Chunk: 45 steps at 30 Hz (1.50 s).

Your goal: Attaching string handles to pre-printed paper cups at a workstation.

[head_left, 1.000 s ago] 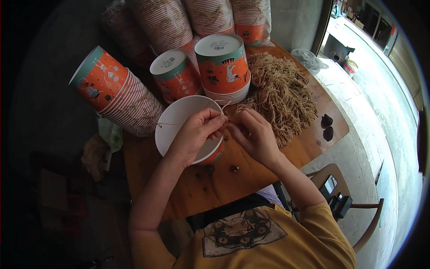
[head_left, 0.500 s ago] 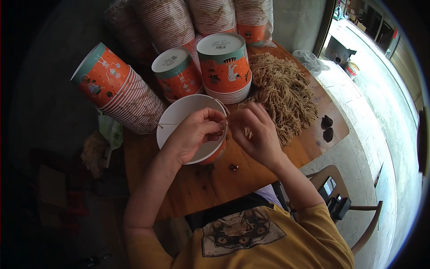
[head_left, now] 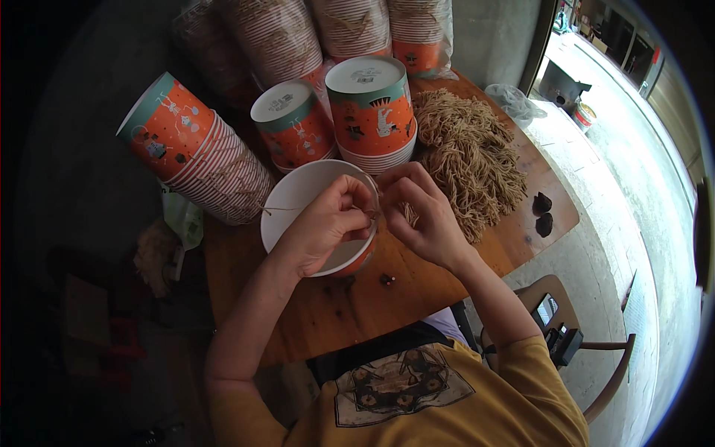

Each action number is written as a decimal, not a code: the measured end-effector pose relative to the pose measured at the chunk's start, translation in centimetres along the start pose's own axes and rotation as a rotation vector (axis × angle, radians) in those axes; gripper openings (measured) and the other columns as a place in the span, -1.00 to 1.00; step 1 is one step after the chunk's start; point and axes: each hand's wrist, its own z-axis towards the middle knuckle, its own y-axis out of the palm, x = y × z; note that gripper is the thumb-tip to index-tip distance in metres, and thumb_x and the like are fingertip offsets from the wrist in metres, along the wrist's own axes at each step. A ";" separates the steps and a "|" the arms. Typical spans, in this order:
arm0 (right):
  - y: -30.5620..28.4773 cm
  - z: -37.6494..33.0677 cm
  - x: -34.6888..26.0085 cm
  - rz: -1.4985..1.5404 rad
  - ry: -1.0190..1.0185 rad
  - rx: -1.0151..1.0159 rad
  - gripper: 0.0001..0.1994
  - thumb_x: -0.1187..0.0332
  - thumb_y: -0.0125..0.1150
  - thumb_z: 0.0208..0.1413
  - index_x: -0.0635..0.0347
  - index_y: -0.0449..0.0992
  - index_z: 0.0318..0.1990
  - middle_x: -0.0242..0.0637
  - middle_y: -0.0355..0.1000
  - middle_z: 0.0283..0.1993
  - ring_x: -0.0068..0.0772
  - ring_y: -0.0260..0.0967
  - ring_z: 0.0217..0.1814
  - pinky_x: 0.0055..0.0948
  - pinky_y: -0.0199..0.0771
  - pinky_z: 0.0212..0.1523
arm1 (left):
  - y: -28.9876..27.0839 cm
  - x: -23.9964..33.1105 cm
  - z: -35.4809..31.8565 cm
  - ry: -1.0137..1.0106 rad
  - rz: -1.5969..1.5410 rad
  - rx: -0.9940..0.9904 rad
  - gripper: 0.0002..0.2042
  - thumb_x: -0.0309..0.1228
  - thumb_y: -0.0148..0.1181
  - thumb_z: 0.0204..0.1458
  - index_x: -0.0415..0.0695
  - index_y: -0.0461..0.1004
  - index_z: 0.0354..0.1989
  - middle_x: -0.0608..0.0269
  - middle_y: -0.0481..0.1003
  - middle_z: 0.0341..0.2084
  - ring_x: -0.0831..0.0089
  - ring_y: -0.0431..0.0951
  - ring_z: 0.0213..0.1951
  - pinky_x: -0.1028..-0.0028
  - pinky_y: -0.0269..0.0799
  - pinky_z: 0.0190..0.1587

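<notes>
The open paper bucket (head_left: 289,195) stands mouth up on the wooden counter (head_left: 305,320), in front of the upturned buckets (head_left: 370,112); a thin tan cord (head_left: 283,209) reaches from its left rim across the mouth to the left hand (head_left: 325,223); the heap of cords (head_left: 477,160) lies to the right, just beyond the right hand (head_left: 426,216).

The left hand's thumb and forefinger come together at the right rim, pinching what looks like the cord; the right hand's fingers are curled beside them, the forefinger and thumb apart further back, and I cannot tell whether their tips grip anything, since the spot is small and dim.

The bucket should be light and fairly stiff, though its thin wall could dent or crease under a hard squeeze; the rolled rim is likely its firmest part, so hold it there or steady it with a flat palm; the cord looks soft, limp and rough enough not to slip; it is best taken close to its end, between thumb and forefinger, and drawn gently, as a sharp tug might tear the paper or tip the bucket.
</notes>
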 end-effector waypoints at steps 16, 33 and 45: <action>-1.0 0.2 -0.4 0.138 0.185 -0.189 -0.89 0.47 0.12 -0.04 0.22 0.40 -0.31 -0.25 0.29 -0.37 -0.33 0.38 -0.36 -0.42 0.41 -0.34 | 0.4 0.1 -0.1 0.139 0.312 -0.002 -0.75 -0.68 0.06 0.00 -0.15 0.27 -0.16 0.34 0.31 -0.30 0.63 0.37 -0.29 0.65 0.36 -0.38; 0.0 0.4 -0.6 0.019 0.159 -0.114 -0.88 0.47 0.24 0.00 0.25 0.43 -0.33 -0.28 0.32 -0.39 -0.37 0.39 -0.39 -0.43 0.43 -0.39 | 0.3 -0.9 0.0 0.610 0.673 0.131 -0.77 -0.71 -0.01 0.01 -0.20 0.28 -0.17 0.28 0.38 -0.32 0.52 0.49 -0.27 0.49 0.45 -0.21; -0.3 0.6 -1.1 0.002 0.170 -0.112 -0.88 0.49 0.23 0.00 0.25 0.41 -0.33 -0.25 0.35 -0.37 -0.34 0.45 -0.39 -0.40 0.48 -0.37 | 1.0 -0.9 -1.8 0.595 0.917 0.359 -0.85 -0.62 0.09 0.01 -0.24 0.37 -0.23 0.20 0.36 -0.35 0.41 0.48 -0.37 0.46 0.45 -0.32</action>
